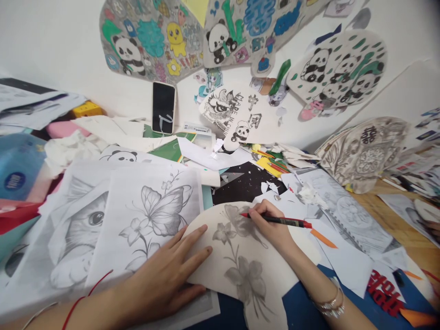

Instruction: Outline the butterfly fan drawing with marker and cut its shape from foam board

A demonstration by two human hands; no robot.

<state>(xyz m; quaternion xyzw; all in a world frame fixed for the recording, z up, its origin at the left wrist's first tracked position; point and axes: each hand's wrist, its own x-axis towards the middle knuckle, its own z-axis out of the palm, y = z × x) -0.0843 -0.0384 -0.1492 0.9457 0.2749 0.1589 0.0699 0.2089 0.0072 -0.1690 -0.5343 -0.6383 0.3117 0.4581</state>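
A cream fan-shaped board lies in front of me, bearing a grey shaded drawing of a butterfly and flowers. My right hand grips a black and red pencil, its red tip at the butterfly's wing near the board's top. My left hand lies flat with fingers spread over the board's left edge. Under and beside that hand is a printed sheet with a butterfly and flower picture. Left of it, partly covered, is a sheet with a kitten picture.
A dark phone leans on the white wall, below painted panda fans. Paper scraps and pencils clutter the back around a black mat. An orange-handled knife, a spiral sketchbook and red cut-out characters lie right; a blue tissue pack stands left.
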